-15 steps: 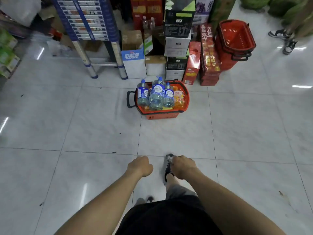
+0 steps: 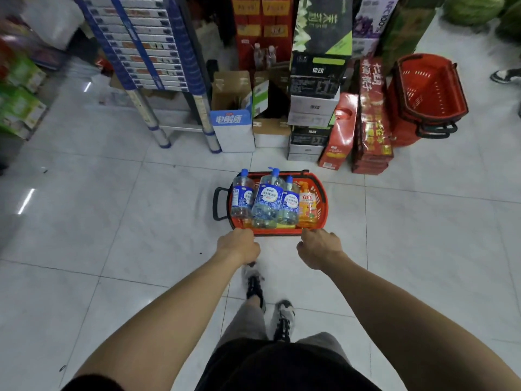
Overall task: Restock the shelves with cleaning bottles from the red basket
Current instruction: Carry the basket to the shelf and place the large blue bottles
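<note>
**Red basket** [image 2: 279, 232]. Stood on white tiled floor [image 2: 112, 221], directly ahead of both hands, with black handle [image 2: 218, 204] jutting from its left side. Carried four upright bottles in one row:
- blue-capped bottle [image 2: 242, 197], clear with blue label, at left end
- pump bottle [image 2: 267, 198], clear and largest, pressed against the first
- small blue-labelled bottle [image 2: 290, 203], third in row, against the pump bottle
- orange bottle [image 2: 307, 204], at right end, just beside the third

**Left hand** [image 2: 239, 245]. Stretched out forward, back upward, fingers curled under and hidden. Overlapped near left corner of basket rim. Could not tell whether clasped on rim or clenched on nothing above it.

**Right hand** [image 2: 320, 249]. Stretched out likewise, knuckles up, fingers curled, thumb turned inward. Sat at near right corner of rim. Could not tell whether touching.

**Shoes** [image 2: 255, 286]. Dark with white, on floor behind the hands, one ahead of the other.

**Surroundings, beyond basket.**
- folded ladder [image 2: 149, 52], blue and silver, standing at rear left
- open white-and-blue carton [image 2: 232, 128], just beside ladder's right foot
- stacked drink cartons [image 2: 313, 108], black and white, rising at rear centre
- red gift boxes [image 2: 372, 117], on end to right of cartons
- nested empty baskets [image 2: 428, 94], red, tipped on their side against the gift boxes
- watermelons [image 2: 473, 7], green, at top right corner
</note>
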### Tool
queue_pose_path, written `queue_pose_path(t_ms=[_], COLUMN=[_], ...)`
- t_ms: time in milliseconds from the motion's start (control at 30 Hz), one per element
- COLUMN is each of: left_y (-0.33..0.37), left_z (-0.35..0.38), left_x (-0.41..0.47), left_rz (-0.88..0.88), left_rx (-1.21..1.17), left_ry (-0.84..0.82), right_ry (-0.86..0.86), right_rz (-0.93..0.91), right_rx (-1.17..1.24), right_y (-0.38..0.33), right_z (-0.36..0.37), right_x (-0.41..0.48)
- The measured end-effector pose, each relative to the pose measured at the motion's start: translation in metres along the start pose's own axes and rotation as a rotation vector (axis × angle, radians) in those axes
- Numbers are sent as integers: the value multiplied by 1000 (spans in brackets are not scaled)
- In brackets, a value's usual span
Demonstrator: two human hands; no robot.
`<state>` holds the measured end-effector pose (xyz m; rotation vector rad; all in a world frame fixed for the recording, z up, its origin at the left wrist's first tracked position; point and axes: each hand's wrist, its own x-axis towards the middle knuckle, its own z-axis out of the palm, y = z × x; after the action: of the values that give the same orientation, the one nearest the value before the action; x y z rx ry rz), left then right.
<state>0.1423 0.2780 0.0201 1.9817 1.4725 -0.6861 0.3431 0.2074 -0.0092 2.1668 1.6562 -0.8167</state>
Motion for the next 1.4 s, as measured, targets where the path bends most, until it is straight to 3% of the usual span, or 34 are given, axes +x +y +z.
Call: queue_pose_path(t_ms=[167, 400, 700, 833, 1100, 1233, 1400], left_y=[-19, -63, -81, -86, -104, -101, -129], left_z=[-35, -65, -68, -53, 12, 52, 96], left_x=[72, 157, 261, 309, 437, 473, 506], left_rz=[20, -93, -219, -376, -858, -895, -829], left_rx=[-62, -87, -268, -478, -1009, -1387, -1581], left_ry=[-9, -99, -128, -91, 33, -41, -106], right_ry=[-18, -111, -97, -103, -105, -149, -96], right_rz=[32, 111, 335, 490, 808, 898, 872], right_rx=[14, 103, 214, 407, 800, 875, 959], right_y=[1, -2, 42, 73, 140, 161, 167], right_z=[-26, -37, -36, -18, 59, 116, 163], right_x=[78, 150, 243, 295, 397, 433, 467])
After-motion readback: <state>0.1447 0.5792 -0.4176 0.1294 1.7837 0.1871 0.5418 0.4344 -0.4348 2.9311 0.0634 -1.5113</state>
